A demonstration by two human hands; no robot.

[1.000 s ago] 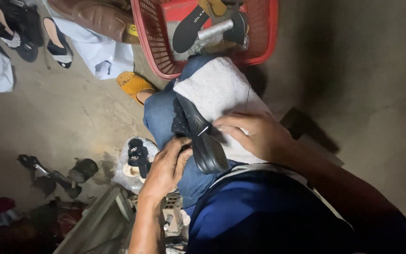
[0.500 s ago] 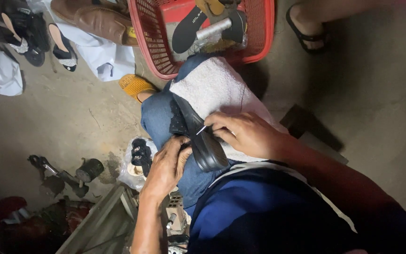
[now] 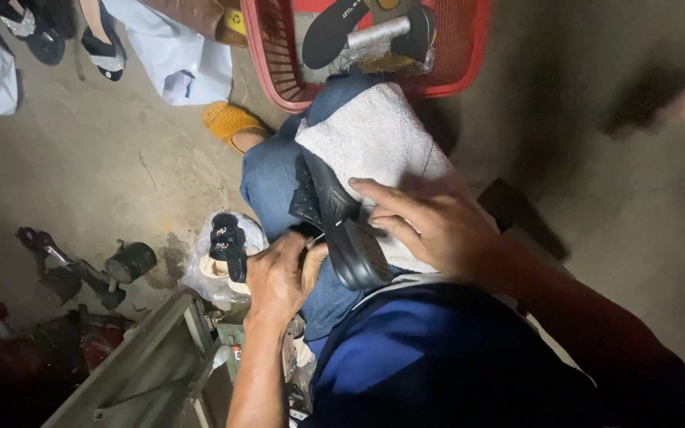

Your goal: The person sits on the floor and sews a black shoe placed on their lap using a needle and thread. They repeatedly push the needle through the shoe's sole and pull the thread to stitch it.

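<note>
Landmark: black shoe (image 3: 341, 223), lying sole-out across the person's lap on a white towel (image 3: 382, 147), heel end toward the body.

Far left of the shoe: dark metal tool (image 3: 81, 265) on the concrete floor (image 3: 105, 166). Nearer, a plastic bag holding a small black sandal (image 3: 227, 247), just beside the knee.

Left hand (image 3: 279, 277): fingers curled closed at the shoe's heel end, touching it; what sits inside the fist cannot be told.

Right hand (image 3: 430, 226): just right of the shoe, fingers spread, fingertips pressing its upper edge and the towel.

Beyond the shoe's toe: red basket (image 3: 279, 67), close to the knee. Right of the shoe: bare floor, open.
</note>
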